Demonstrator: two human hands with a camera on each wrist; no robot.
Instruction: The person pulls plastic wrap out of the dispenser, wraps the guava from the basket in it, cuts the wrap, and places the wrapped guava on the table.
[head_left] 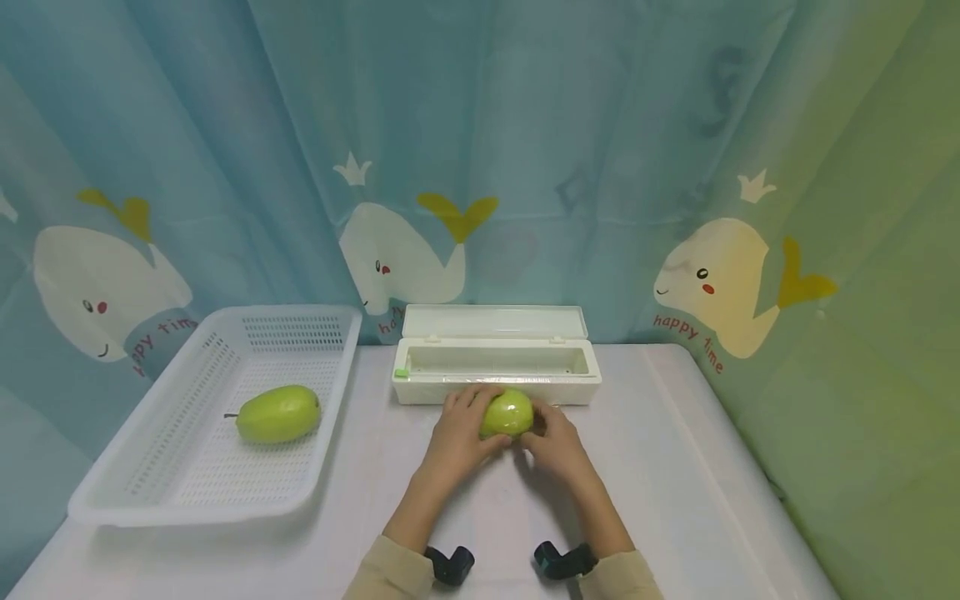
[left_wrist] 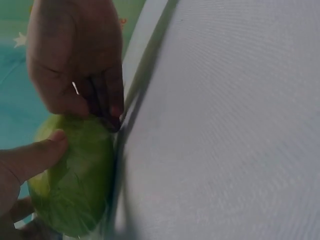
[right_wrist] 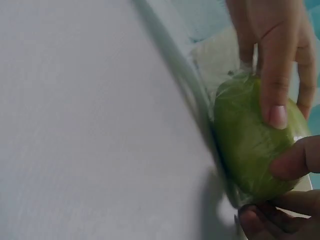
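Observation:
A green fruit (head_left: 508,412) wrapped in shiny clear cling film is between my hands, just in front of the white cling film dispenser (head_left: 497,392). My left hand (head_left: 460,429) grips its left side, with the thumb (right_wrist: 277,107) lying along the film. At the opposite end my right hand (head_left: 557,437) holds the fruit, its thumb (right_wrist: 290,162) on the side and its fingers (right_wrist: 255,220) curled at the end, where film gathers. Both wrist views show creases in the film.
The dispenser's lid (head_left: 495,321) stands raised, and a green slider (head_left: 401,373) sits at its left front. To the left, a white plastic basket (head_left: 330,450) holds another green fruit (head_left: 279,414) with a thin stem. A whale-print curtain (head_left: 562,167) hangs behind the white table (head_left: 712,500).

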